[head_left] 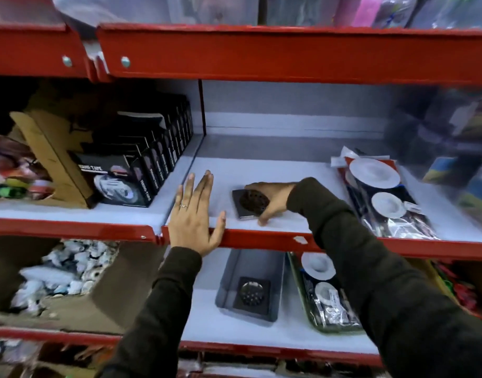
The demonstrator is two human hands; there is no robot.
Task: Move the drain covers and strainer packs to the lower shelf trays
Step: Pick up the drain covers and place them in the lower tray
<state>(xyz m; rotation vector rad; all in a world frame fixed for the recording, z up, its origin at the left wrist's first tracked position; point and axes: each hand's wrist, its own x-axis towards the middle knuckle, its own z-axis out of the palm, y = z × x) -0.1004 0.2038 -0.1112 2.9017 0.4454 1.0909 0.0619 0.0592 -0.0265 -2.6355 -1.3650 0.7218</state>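
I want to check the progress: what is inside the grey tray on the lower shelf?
One black square drain cover lies in the grey tray, near its front. The rest of the tray floor looks bare.

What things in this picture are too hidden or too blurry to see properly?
All in the head view:
- Black square drain cover on the middle shelf: its right side is hidden by the right hand.
- Right hand's fingers: some are tucked behind the cover, so the grip is unclear.
- Colourful packets at far right: blurred.
- Print on the clear strainer packs: too small.
- Goods on the top shelf: cut off by the edge.
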